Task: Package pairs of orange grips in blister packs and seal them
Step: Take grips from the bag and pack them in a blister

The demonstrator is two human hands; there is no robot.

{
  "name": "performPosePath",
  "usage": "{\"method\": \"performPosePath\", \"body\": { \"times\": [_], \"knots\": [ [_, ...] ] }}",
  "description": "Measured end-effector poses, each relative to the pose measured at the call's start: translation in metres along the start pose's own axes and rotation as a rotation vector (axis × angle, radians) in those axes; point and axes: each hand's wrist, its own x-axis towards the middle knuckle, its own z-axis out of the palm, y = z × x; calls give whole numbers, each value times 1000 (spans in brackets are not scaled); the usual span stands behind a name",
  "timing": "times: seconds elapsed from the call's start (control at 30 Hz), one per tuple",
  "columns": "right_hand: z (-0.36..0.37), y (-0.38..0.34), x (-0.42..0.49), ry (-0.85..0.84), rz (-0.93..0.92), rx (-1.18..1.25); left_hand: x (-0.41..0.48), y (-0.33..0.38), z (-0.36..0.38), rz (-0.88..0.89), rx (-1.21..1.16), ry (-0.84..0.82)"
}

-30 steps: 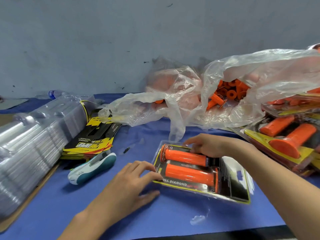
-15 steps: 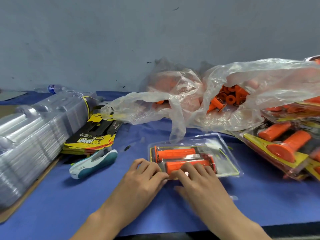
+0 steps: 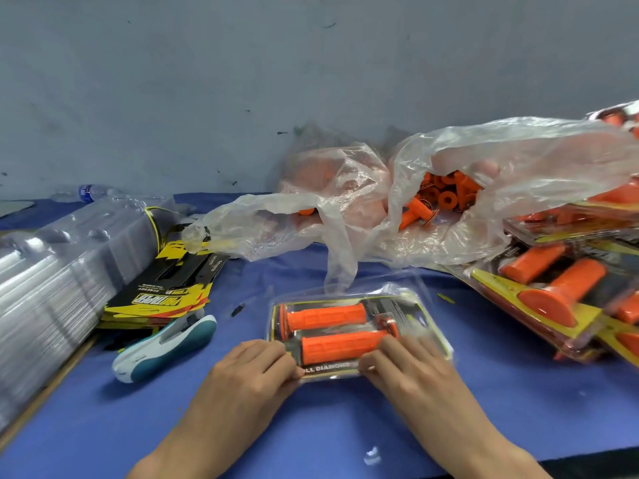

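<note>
On the near edge of the blue worktop (image 3: 328,430), your left hand (image 3: 256,368) and right hand (image 3: 404,371) meet on the near rim of the blister pack (image 3: 418,305). The bent fingers (image 3: 287,357) of both hands clamp that rim on either side of the printed strip; your thumbs are hidden. A second ago your right hand was reaching across to the pack's far side and the pack lay skewed. It now sits square in front of you with its clear cover down over the pair of orange grips (image 3: 325,316), which lie side by side inside. This looks like the closing press: the grips are loaded, and what remains for this pack is, by all signs, snapping the rim shut and fastening it.

Just left of your left hand lies a white-and-teal stapler (image 3: 166,347), touching a pile of yellow-and-black printed cards (image 3: 162,299). Left of these slumps a long stack of clear shells (image 3: 52,271). To the right, finished packs (image 3: 553,292) are heaped at the worktop's edge.

Farther back, a crumpled clear bag (image 3: 518,160) gapes open on loose orange grips. A water bottle (image 3: 86,193) lies at far left by the grey wall (image 3: 242,81).
</note>
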Motion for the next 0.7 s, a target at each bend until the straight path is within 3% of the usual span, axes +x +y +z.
{"method": "performPosePath", "body": {
  "times": [0.2,0.47,0.7],
  "knots": [
    [-7,24,-17,61,88,-130,-11,-13,-4,-35,-51,-18],
    [-11,45,-24,55,28,-7,-21,-44,-10,-154,-229,-87],
    [-12,26,-16,41,-80,120,-12,-24,6,-91,-33,-46]
  ]
}}
